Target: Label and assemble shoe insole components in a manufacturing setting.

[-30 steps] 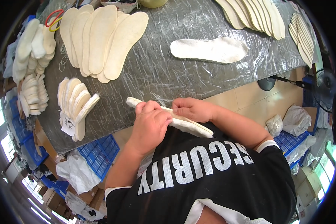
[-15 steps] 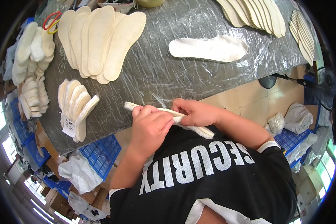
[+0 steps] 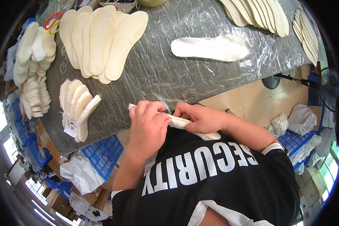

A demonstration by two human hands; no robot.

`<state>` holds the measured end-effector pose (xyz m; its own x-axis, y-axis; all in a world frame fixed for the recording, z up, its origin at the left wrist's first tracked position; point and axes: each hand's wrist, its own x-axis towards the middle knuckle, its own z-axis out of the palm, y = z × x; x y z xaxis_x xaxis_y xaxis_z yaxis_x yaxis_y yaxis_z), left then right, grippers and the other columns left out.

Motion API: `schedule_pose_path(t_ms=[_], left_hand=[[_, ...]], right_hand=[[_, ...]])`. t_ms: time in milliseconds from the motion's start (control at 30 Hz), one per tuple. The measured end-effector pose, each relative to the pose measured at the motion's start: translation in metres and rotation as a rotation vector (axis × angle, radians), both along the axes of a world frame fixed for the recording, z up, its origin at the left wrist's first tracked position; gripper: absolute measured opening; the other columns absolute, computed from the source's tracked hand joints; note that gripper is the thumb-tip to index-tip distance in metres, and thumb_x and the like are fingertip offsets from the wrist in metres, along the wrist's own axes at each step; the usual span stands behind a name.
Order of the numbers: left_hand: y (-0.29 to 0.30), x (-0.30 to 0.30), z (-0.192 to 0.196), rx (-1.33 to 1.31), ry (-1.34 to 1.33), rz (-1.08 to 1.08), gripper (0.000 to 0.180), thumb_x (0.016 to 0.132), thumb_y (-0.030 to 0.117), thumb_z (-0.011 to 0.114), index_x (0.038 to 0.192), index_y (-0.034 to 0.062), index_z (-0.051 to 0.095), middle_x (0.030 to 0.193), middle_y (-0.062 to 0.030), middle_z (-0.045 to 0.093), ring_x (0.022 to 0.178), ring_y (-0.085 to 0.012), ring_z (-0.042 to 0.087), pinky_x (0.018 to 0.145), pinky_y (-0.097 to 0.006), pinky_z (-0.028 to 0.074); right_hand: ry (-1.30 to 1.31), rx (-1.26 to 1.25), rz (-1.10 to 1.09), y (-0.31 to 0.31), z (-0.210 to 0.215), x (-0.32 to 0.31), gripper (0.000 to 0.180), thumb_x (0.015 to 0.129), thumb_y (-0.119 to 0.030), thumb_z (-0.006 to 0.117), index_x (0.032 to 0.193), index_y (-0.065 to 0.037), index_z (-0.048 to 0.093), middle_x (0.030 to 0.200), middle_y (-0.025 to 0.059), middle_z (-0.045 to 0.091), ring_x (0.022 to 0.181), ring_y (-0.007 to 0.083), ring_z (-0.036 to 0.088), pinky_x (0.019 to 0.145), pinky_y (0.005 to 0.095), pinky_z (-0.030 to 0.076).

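Note:
Close to my body, at the table's near edge, I hold a cream fleecy insole [image 3: 180,122] edge-up between both hands. My left hand [image 3: 148,122] wraps its left part, fingers bent over the top edge. Farther right, my right hand [image 3: 199,117] pinches it between thumb and fingers. One end pokes out left of my left hand, and the other slants down to the right against my black shirt. Whether it is one insole or a pair pressed together I cannot tell. Beyond my hands, a single white insole [image 3: 211,48] lies flat on the table.
The dark plastic-covered table [image 3: 154,71] bears a fan of large insoles [image 3: 101,41], a tagged bundle of insoles [image 3: 79,103] and more insole stacks [image 3: 252,13] at far right. Scissors [image 3: 53,22] lie far left. Blue crates [image 3: 103,154] and a black fan [image 3: 327,88] stand beyond the edges.
My left hand has shifted slightly left along the insole, covering more of its left end. The right fingers have closed in on it, and its right end has moved slightly right.

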<state>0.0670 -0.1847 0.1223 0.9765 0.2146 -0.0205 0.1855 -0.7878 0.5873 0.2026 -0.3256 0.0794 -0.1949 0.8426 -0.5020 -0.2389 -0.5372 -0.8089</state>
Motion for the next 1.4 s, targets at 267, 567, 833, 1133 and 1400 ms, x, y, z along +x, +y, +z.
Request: schedule_pose_path(t_ms=[267, 567, 833, 1133, 1400], left_hand=[[-0.011, -0.003, -0.007, 0.038, -0.041, -0.087, 0.015, 0.062, 0.007, 0.069, 0.073, 0.0069, 0.059, 0.083, -0.0025, 0.059, 0.089, -0.0224, 0.054, 0.085, -0.045, 0.033], [0.006, -0.019, -0.003, -0.033, 0.012, -0.009, 0.016, 0.063, 0.008, 0.07, 0.075, 0.0082, 0.06, 0.09, -0.0011, 0.061, 0.096, -0.0239, 0.054, 0.093, -0.048, 0.03], [-0.002, -0.021, -0.006, -0.018, -0.028, -0.035, 0.016, 0.063, 0.008, 0.07, 0.073, 0.008, 0.058, 0.087, -0.0012, 0.06, 0.091, -0.0227, 0.055, 0.093, -0.048, 0.03], [0.011, -0.046, -0.006, -0.142, 0.091, -0.03, 0.025, 0.059, 0.013, 0.075, 0.078, 0.0095, 0.058, 0.09, -0.0024, 0.06, 0.09, -0.0224, 0.055, 0.092, -0.046, 0.032], [0.008, -0.065, -0.016, 0.042, -0.143, -0.073, 0.023, 0.057, 0.008, 0.073, 0.076, 0.0117, 0.06, 0.09, -0.0011, 0.058, 0.086, -0.0225, 0.053, 0.084, -0.046, 0.036]], right_hand=[[-0.205, 0.141, 0.092, 0.005, -0.002, 0.001, 0.026, 0.079, -0.017, 0.063, 0.09, -0.003, 0.044, 0.078, 0.0136, 0.057, 0.068, 0.0242, 0.056, 0.061, 0.0358, 0.043], [-0.302, 0.09, 0.049, -0.001, 0.003, -0.007, 0.016, 0.079, -0.011, 0.057, 0.084, -0.001, 0.045, 0.069, 0.0149, 0.055, 0.064, 0.0273, 0.054, 0.059, 0.0373, 0.041], [-0.138, 0.104, -0.064, 0.005, -0.003, -0.01, 0.014, 0.082, -0.012, 0.056, 0.09, -0.001, 0.052, 0.074, 0.0135, 0.06, 0.066, 0.021, 0.057, 0.061, 0.0327, 0.043], [-0.16, 0.108, 0.028, -0.001, 0.001, -0.021, 0.014, 0.081, -0.008, 0.057, 0.091, 0.001, 0.055, 0.078, 0.0137, 0.065, 0.07, 0.0203, 0.062, 0.064, 0.0308, 0.046], [-0.134, 0.096, 0.034, 0.001, -0.003, -0.023, 0.018, 0.081, -0.013, 0.061, 0.092, 0.001, 0.058, 0.083, 0.0132, 0.066, 0.077, 0.0201, 0.064, 0.07, 0.0288, 0.048]])
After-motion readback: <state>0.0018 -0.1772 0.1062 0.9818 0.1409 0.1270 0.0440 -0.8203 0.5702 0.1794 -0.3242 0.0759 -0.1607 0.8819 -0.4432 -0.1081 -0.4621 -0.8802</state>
